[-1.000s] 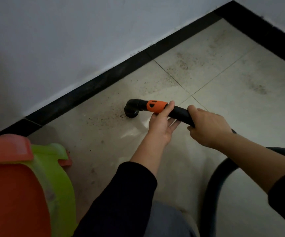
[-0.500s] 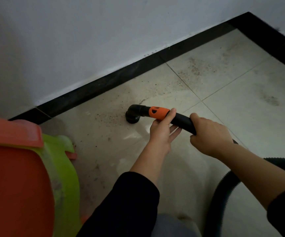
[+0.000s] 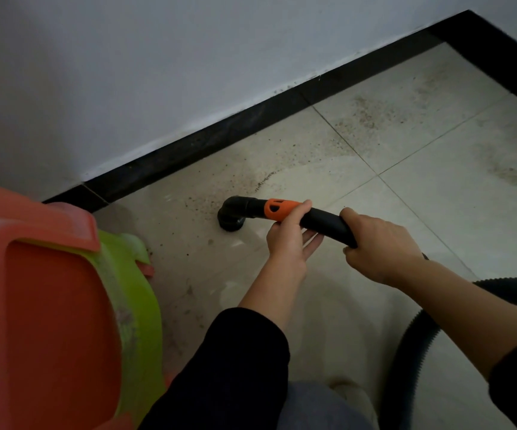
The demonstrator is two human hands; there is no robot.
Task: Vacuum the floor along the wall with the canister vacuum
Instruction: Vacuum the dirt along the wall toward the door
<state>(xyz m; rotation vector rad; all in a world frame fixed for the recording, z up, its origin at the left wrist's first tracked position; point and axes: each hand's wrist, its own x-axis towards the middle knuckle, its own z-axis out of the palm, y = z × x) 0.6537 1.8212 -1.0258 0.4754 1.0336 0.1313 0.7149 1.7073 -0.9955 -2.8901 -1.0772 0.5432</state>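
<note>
The vacuum's black elbow nozzle (image 3: 231, 215) rests mouth-down on the beige tile floor (image 3: 437, 187), a short way out from the black skirting (image 3: 220, 131) under the white wall. Behind the nozzle come an orange collar (image 3: 277, 209) and a black tube (image 3: 325, 223). My left hand (image 3: 288, 243) holds the tube at the collar, thumb on top and fingers stretched beneath. My right hand (image 3: 378, 248) grips the tube farther back. The ribbed black hose (image 3: 406, 352) loops away at the lower right. Dark grit (image 3: 201, 201) lies just left of the nozzle.
Stacked plastic stools, orange (image 3: 43, 305) over green (image 3: 140, 305), stand close at the left by the skirting. More dirt patches (image 3: 366, 114) lie toward the room corner at the upper right. My knee (image 3: 313, 408) is at the bottom edge.
The nozzle has slid left along the wall, away from the tile joint and toward the stools. Both hands keep their hold on the tube.
</note>
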